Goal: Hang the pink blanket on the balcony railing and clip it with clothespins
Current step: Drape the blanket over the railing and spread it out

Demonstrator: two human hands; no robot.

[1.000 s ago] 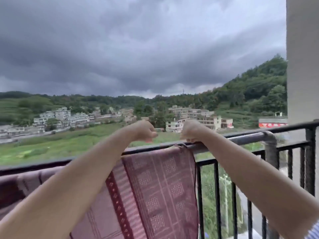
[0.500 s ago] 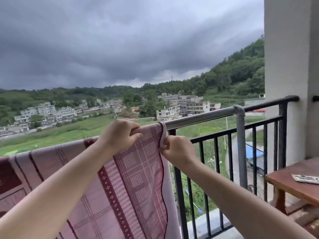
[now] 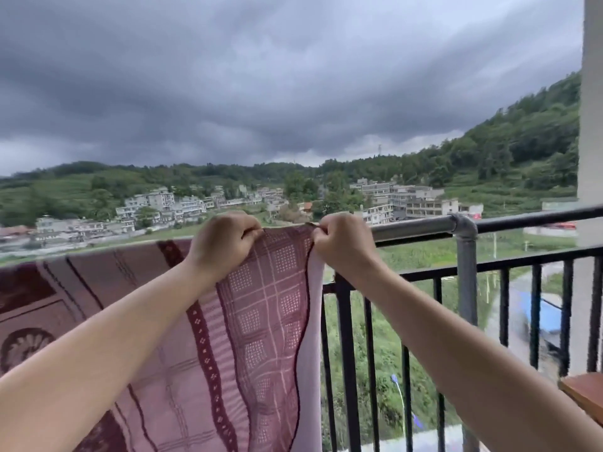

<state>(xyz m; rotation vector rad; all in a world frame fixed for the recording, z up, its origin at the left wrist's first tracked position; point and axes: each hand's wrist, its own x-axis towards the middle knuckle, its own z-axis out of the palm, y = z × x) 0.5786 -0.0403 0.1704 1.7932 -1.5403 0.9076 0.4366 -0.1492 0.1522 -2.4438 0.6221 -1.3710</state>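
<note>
The pink blanket (image 3: 261,321), patterned with dark red bands and checks, hangs over the grey top rail of the balcony railing (image 3: 414,228) and drapes down on my side. My left hand (image 3: 225,243) is closed on the blanket's top edge a little in from its right end. My right hand (image 3: 339,244) pinches the blanket's upper right corner against the rail. A small dark bit shows at my right fingertips; I cannot tell what it is. No clothespin is clearly visible.
Black vertical bars (image 3: 346,353) run below the rail, with a grey post (image 3: 466,282) to the right. A white wall column (image 3: 590,125) stands at the far right. A brown wooden table corner (image 3: 584,396) juts in at lower right.
Both hands have stayed on the blanket's right top edge while the view shifted. The right hand has moved up from beside the hanging edge to the corner on the rail.
</note>
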